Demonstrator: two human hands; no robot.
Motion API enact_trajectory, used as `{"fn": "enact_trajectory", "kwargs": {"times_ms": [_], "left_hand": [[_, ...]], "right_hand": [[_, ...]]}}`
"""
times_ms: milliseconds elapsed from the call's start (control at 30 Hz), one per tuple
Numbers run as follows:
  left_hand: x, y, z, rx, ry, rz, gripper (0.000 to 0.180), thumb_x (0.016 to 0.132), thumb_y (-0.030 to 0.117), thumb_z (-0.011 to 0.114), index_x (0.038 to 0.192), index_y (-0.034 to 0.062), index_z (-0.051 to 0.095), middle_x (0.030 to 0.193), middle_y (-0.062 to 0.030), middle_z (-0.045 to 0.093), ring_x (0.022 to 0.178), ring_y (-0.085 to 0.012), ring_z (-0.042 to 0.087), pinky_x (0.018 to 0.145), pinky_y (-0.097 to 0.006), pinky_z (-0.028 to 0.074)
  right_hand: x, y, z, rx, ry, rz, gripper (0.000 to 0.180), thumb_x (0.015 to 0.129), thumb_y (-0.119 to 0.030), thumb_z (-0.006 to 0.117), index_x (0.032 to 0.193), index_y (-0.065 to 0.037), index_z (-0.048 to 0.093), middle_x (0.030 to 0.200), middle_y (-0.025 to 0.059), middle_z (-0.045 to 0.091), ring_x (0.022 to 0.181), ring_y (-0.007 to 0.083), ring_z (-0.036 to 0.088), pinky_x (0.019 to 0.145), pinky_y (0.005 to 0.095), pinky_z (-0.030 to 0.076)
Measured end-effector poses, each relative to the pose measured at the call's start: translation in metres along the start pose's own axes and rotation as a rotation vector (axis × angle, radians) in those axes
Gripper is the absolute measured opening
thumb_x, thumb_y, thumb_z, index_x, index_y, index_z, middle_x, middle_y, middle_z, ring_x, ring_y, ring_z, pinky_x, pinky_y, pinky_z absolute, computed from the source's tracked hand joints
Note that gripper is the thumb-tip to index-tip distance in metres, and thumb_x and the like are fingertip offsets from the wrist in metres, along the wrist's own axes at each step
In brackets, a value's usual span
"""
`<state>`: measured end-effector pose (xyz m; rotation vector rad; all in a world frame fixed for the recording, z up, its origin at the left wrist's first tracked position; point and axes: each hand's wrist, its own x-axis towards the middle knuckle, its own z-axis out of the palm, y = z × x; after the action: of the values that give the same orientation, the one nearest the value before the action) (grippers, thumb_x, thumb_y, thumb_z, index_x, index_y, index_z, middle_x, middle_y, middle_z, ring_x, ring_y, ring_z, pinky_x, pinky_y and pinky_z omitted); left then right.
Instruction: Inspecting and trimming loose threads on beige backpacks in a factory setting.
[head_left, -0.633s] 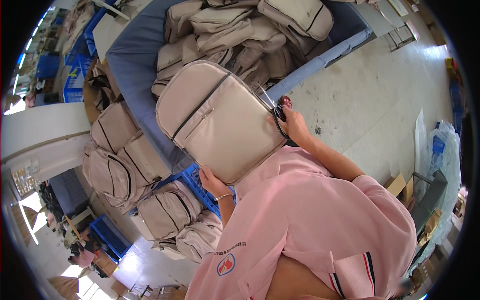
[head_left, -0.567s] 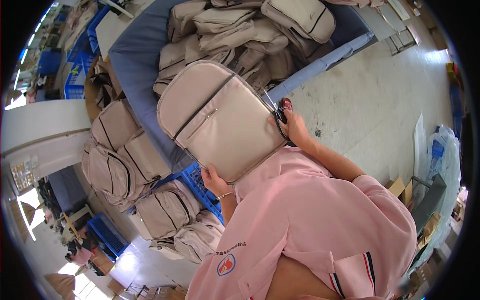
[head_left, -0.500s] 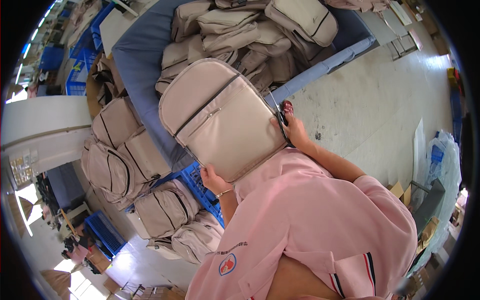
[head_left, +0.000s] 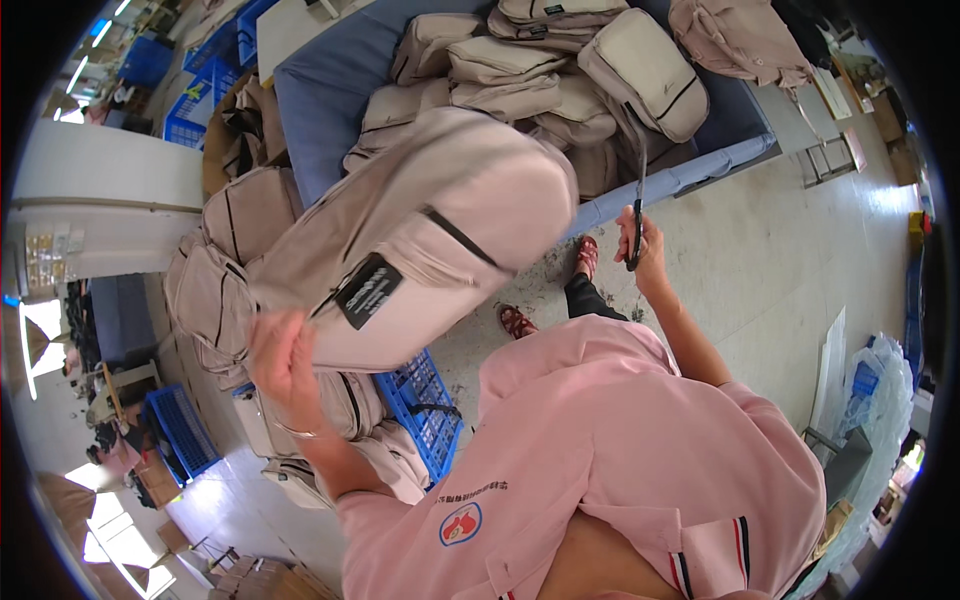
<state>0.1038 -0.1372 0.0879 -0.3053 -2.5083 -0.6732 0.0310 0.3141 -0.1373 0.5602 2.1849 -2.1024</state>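
Observation:
A beige backpack [head_left: 420, 310], partly smeared by motion, hangs tilted in front of me. My left hand [head_left: 285, 360] is closed on its lower left edge; the exact grip is blurred. A black tag [head_left: 367, 290] with pale print lies against the backpack's front, beside the dark zipper line. To the right, away from the backpack, my right hand [head_left: 648, 250] grips a pair of scissors [head_left: 638, 228] by the black handles. Their blades point up and away from me, toward the rim of the blue fabric-lined bin.
The blue fabric-lined bin [head_left: 310, 110] ahead holds a heap of beige backpacks [head_left: 510, 65]. More backpacks [head_left: 250, 215] are stacked at my left, next to a blue plastic crate [head_left: 425, 410]. A small metal-legged stool [head_left: 835, 155] stands far right; clear plastic wrapping [head_left: 875, 390] is at near right.
The backpack has swung left and turned, bringing its black tag into view. My left hand moved left with it. My right hand came off the backpack and moved right with the scissors.

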Motion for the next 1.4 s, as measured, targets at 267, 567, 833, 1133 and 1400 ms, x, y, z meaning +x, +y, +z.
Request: {"fn": "enact_trajectory", "kwargs": {"times_ms": [267,567,833,1133,1400], "left_hand": [[0.113,-0.027,0.171,-0.045,-0.302,0.322,0.008,0.086,0.018,0.068,0.087,0.0113,0.071,0.087,0.0014,0.068,0.092,-0.0175,0.060,0.104,-0.040,0.034],[0.115,-0.035,0.270,-0.197,-0.468,0.307,0.009,0.087,0.019,0.068,0.090,0.0121,0.073,0.089,0.0027,0.069,0.096,-0.0152,0.060,0.108,-0.041,0.030],[0.116,-0.022,0.271,-0.180,-0.517,0.307,0.010,0.086,0.018,0.068,0.092,0.0126,0.074,0.089,0.0022,0.069,0.098,-0.0159,0.060,0.109,-0.041,0.029],[0.117,-0.027,0.273,-0.176,-0.567,0.297,0.010,0.086,0.019,0.068,0.091,0.0121,0.073,0.089,0.0022,0.069,0.097,-0.0162,0.060,0.110,-0.041,0.028],[0.124,-0.023,0.268,-0.179,-0.642,0.257,0.011,0.086,0.015,0.068,0.097,0.0133,0.072,0.088,0.0016,0.068,0.097,-0.0163,0.060,0.112,-0.042,0.026]], "right_hand": [[-0.005,-0.023,0.010,-0.042,-0.113,-0.132,0.045,0.091,-0.046,0.066,0.105,-0.004,0.060,0.070,-0.0036,0.050,0.061,0.0055,0.050,0.054,0.0214,0.047],[0.031,-0.056,-0.020,-0.821,-0.222,-0.461,0.051,0.082,-0.044,0.075,0.094,-0.001,0.050,0.082,0.0178,0.052,0.072,0.0371,0.054,0.063,0.0435,0.042],[0.083,-0.063,0.004,-0.946,-0.591,-0.681,0.060,0.080,-0.055,0.071,0.094,0.001,0.053,0.090,0.0183,0.057,0.084,0.0396,0.061,0.069,0.0462,0.049],[0.095,-0.060,0.020,-0.874,-0.655,-0.745,0.057,0.078,-0.053,0.073,0.084,0.001,0.054,0.077,0.0198,0.063,0.071,0.0408,0.062,0.062,0.0482,0.048],[0.092,-0.052,0.025,-0.758,-0.616,-0.685,0.048,0.077,-0.040,0.079,0.075,0.000,0.052,0.070,0.0183,0.059,0.069,0.0425,0.058,0.058,0.0464,0.045]]}}
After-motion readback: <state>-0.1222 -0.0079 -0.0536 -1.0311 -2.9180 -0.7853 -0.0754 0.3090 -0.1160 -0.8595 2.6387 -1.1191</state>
